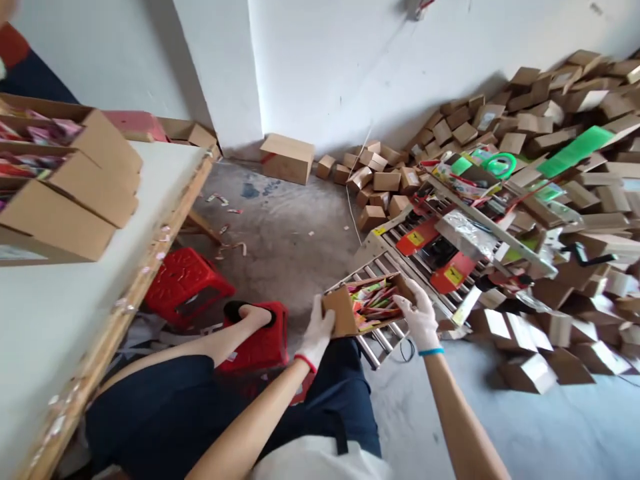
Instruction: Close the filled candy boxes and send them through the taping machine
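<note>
Both my hands wear white gloves. My left hand (316,335) grips the near flap of a small open cardboard box (341,312) filled with colourful packets (373,300). My right hand (420,319) holds the box's right side, fingers curled over its edge. The box rests at the near end of a metal roller conveyor (380,267) that leads into a red box-sealing machine (440,257).
A white table (75,287) at left carries open cartons of packets (60,180). Red plastic stools (185,283) stand on the concrete floor, my foot on one. A large heap of sealed small boxes (550,107) covers the right side. One larger carton (287,158) stands by the wall.
</note>
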{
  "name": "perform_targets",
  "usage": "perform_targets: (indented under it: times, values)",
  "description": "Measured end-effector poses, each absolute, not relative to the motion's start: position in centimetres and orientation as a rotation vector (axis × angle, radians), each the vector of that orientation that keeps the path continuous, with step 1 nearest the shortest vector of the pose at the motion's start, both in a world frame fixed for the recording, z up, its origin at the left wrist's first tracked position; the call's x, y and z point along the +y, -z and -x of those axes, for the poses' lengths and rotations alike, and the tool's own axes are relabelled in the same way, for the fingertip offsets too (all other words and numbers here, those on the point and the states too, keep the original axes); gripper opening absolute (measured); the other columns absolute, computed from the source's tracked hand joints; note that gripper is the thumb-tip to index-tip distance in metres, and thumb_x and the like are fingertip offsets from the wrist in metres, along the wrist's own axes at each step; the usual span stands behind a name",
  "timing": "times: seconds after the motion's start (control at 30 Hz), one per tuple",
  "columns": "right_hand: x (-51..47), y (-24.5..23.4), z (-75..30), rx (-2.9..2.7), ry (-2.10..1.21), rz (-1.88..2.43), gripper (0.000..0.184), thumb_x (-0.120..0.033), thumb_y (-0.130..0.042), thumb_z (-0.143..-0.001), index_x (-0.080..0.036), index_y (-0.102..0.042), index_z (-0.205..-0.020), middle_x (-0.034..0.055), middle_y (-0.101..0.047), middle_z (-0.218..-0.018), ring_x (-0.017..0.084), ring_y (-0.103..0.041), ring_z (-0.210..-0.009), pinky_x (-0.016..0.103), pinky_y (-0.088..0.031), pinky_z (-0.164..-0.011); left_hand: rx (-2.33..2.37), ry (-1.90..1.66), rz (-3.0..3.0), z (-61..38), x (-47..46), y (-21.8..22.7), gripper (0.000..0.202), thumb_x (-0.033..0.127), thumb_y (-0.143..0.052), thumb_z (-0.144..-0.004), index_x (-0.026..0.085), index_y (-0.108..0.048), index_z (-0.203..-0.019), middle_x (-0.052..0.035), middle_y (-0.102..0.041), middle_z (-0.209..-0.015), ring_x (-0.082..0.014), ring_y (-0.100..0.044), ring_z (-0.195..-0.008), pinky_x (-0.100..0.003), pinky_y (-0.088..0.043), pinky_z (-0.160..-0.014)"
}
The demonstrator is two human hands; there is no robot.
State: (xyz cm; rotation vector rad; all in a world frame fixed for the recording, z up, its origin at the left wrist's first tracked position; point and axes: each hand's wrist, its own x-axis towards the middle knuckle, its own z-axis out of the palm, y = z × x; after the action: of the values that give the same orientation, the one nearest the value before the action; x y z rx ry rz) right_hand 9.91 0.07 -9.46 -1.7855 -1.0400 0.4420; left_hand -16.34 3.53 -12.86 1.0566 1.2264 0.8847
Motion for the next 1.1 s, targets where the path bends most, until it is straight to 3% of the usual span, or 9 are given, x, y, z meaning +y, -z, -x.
perform_targets:
  times: [0.2, 0.4, 0.53, 0.67, 0.77, 0.87, 0.93, 1.03, 1.1]
  values:
    - [-4.1, 9.4, -19.3, -1.725, -0.531, 1.779, 0.085, -0.048, -0.077, -0.074, -0.021, -0.049, -0.15, 0.0146, -0.052, -0.151, 0.032, -0.05, -0.14, 0.049, -0.044, -0.117, 1.091, -0.667, -1.253, 7.8, 3.8, 12.5, 0.107, 0.046, -0.086, -0.068, 0.02, -0.034, -0.157, -0.0145, -0.037, -0.163, -0.0314, -0.038, -0.148, -0.041, -0.028, -0.124]
    - [-2.2, 9.4, -19.7, -1.904, -0.68, 1.791, 0.075, -0.033, -0.08, -0.069, -0.021, -0.058, -0.14, 0.013, -0.062, -0.133, 0.029, -0.062, -0.123, 0.043, -0.052, -0.107, 1.378, -0.695, -1.348, 5.4, 4.7, 13.5, 0.086, 0.043, -0.09, -0.064, 0.023, -0.053, -0.139, -0.0126, -0.054, -0.145, -0.0311, -0.052, -0.134, -0.045, -0.035, -0.118]
    - [0.7, 9.8, -19.6, -1.771, -0.756, 1.933, 0.066, -0.034, -0.085, -0.064, -0.019, -0.063, -0.124, 0.0101, -0.062, -0.12, 0.024, -0.066, -0.106, 0.039, -0.056, -0.097, 1.159, -0.738, -1.295, 6.4, 4.8, 13.8, 0.057, 0.047, -0.074, -0.083, 0.024, -0.058, -0.133, -0.0093, -0.062, -0.135, -0.0254, -0.059, -0.125, -0.04, -0.042, -0.112]
    - [1.6, 9.3, -18.0, -1.765, -0.637, 2.286, 0.067, -0.03, -0.085, -0.063, -0.02, -0.061, -0.124, 0.0111, -0.061, -0.121, 0.027, -0.066, -0.106, 0.042, -0.055, -0.094, 1.096, -0.619, -1.306, 7.6, 4.8, 13.4, 0.079, 0.043, -0.082, -0.075, 0.024, -0.05, -0.144, -0.0099, -0.064, -0.133, -0.0271, -0.062, -0.119, -0.041, -0.045, -0.109]
    - [1.0, 8.6, -16.2, -1.693, -0.247, 2.463, 0.089, -0.022, -0.076, -0.07, -0.016, -0.041, -0.15, 0.0236, -0.044, -0.15, 0.039, -0.056, -0.127, 0.051, -0.049, -0.102, 1.185, -0.638, -1.383, 7.6, 4.3, 13.5, 0.084, 0.035, -0.089, -0.065, 0.025, -0.053, -0.141, -0.0092, -0.06, -0.139, -0.0277, -0.058, -0.125, -0.041, -0.043, -0.111]
    - [0.4, 8.6, -14.7, -1.891, 0.169, 2.34, 0.097, -0.016, -0.065, -0.075, -0.01, -0.02, -0.16, 0.0253, -0.017, -0.167, 0.043, -0.025, -0.151, 0.061, -0.027, -0.119, 1.137, -0.664, -1.426, 7.6, 4.3, 13.8, 0.078, 0.036, -0.088, -0.067, 0.025, -0.056, -0.137, -0.0077, -0.062, -0.136, -0.026, -0.06, -0.122, -0.04, -0.045, -0.11]
    - [0.1, 9.5, -14.2, -2.099, 0.208, 2.158, 0.087, -0.015, -0.061, -0.078, -0.015, -0.028, -0.158, 0.0177, -0.024, -0.167, 0.038, -0.017, -0.155, 0.061, -0.016, -0.124, 1.107, -0.669, -1.466, 7.9, 4.5, 14.0, 0.08, 0.039, -0.088, -0.067, 0.026, -0.056, -0.139, -0.0078, -0.062, -0.137, -0.0272, -0.061, -0.123, -0.04, -0.045, -0.11]
    - [-0.8, 11.7, -14.6, -2.122, 0.139, 2.031, 0.058, -0.021, -0.057, -0.086, -0.021, -0.051, -0.143, 0.0114, -0.052, -0.15, 0.032, -0.034, -0.147, 0.059, -0.02, -0.124, 1.117, -0.621, -1.482, 8.8, 5.1, 14.2, 0.09, 0.05, -0.087, -0.066, 0.024, -0.053, -0.145, -0.0112, -0.057, -0.146, -0.0338, -0.055, -0.131, -0.045, -0.041, -0.114]
    - [-1.7, 13.0, -15.4, -2.07, 0.095, 2.003, 0.04, -0.024, -0.049, -0.094, -0.021, -0.059, -0.132, 0.0118, -0.061, -0.14, 0.029, -0.046, -0.139, 0.061, -0.024, -0.122, 1.098, -0.573, -1.45, 9.3, 5.2, 14.2, 0.081, 0.06, -0.077, -0.075, 0.024, -0.055, -0.144, -0.0119, -0.057, -0.146, -0.0347, -0.055, -0.132, -0.046, -0.041, -0.113]
